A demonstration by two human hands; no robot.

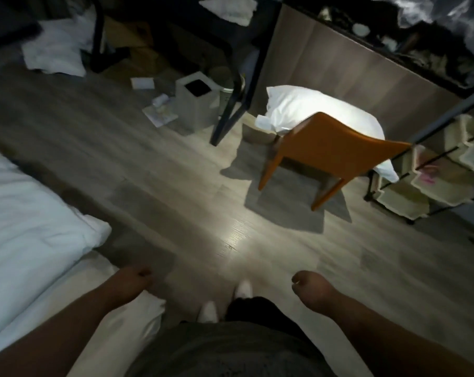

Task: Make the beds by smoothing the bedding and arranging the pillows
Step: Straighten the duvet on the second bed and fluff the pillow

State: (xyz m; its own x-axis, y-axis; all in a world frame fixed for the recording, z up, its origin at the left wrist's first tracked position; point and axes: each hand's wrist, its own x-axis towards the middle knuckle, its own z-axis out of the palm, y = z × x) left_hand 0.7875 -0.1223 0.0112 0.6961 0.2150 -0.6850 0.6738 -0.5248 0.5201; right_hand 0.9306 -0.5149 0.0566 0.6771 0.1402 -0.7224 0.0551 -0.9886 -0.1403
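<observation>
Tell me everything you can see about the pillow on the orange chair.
The pillow is white, plump and softly creased, in what looks like a cotton case, brightly lit. It lies flat across the seat of the orange chair, whose backrest hides its near edge. One end droops over the seat's edge.

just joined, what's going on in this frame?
A person stands on the floor beside the bed. The left hand and right hand both hang loosely curled and hold nothing. The white duvet lies rumpled on the bed. A white pillow sits on the orange chair across the room, not yet on the bed.
</observation>
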